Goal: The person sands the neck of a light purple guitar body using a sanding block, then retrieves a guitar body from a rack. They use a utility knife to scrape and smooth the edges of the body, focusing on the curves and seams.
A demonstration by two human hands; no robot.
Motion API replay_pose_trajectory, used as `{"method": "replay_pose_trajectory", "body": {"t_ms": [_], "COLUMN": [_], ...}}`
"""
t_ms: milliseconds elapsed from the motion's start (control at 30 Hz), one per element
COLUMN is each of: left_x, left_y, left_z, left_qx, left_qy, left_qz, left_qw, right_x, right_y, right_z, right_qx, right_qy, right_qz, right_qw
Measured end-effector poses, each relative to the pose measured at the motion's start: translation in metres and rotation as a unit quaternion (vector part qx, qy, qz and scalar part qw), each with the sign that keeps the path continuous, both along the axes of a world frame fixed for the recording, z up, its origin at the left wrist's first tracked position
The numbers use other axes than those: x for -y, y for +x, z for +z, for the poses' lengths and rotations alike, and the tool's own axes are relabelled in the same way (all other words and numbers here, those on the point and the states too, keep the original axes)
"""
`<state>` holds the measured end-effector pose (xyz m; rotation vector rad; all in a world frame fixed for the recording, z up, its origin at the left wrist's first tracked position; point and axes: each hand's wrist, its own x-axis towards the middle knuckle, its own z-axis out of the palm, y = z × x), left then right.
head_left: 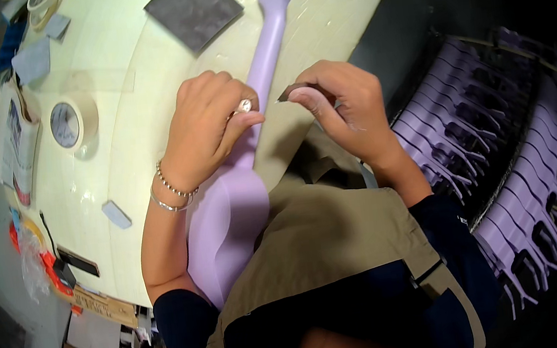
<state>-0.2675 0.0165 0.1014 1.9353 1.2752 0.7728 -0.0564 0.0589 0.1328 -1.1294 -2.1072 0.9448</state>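
Note:
A lilac ukulele body with neck leans along my left forearm, its neck running up over the table to a headstock with holes and no strings showing. My left hand is closed in a loose pinch beside the neck, a ring on one finger; whatever it may hold is hidden. Between the thumb and fingers of my right hand is a small folded dark brown piece of sandpaper, raised to the right of the neck, apart from it. A dark grey square sheet lies on the table left of the headstock.
The pale table carries a masking tape roll, a folded newspaper, a small grey block and a phone. At the right, rows of lilac ukulele parts hang on a rack. Boxes stand lower left.

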Motion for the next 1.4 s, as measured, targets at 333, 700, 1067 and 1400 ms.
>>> {"method": "replay_pose_trajectory", "body": {"t_ms": [333, 700, 1067, 1400], "left_x": [0.007, 0.007, 0.007, 0.010], "left_y": [0.007, 0.011, 0.004, 0.001], "left_z": [-0.011, -0.012, -0.021, -0.033], "left_qx": [-0.013, -0.049, 0.070, 0.134], "left_qy": [-0.019, -0.003, -0.140, -0.450], "left_qz": [-0.011, -0.025, 0.027, 0.108], "left_qw": [1.000, 0.998, 0.987, 0.876], "right_x": [0.003, 0.012, 0.021, 0.039], "right_y": [-0.004, 0.000, 0.016, 0.025], "right_z": [-0.023, -0.025, -0.044, -0.074], "right_qx": [0.071, 0.076, -0.173, -0.056], "right_qy": [0.152, 0.023, -0.481, -0.208], "right_qz": [0.033, 0.029, -0.056, -0.059], "right_qw": [0.985, 0.996, 0.857, 0.975]}}
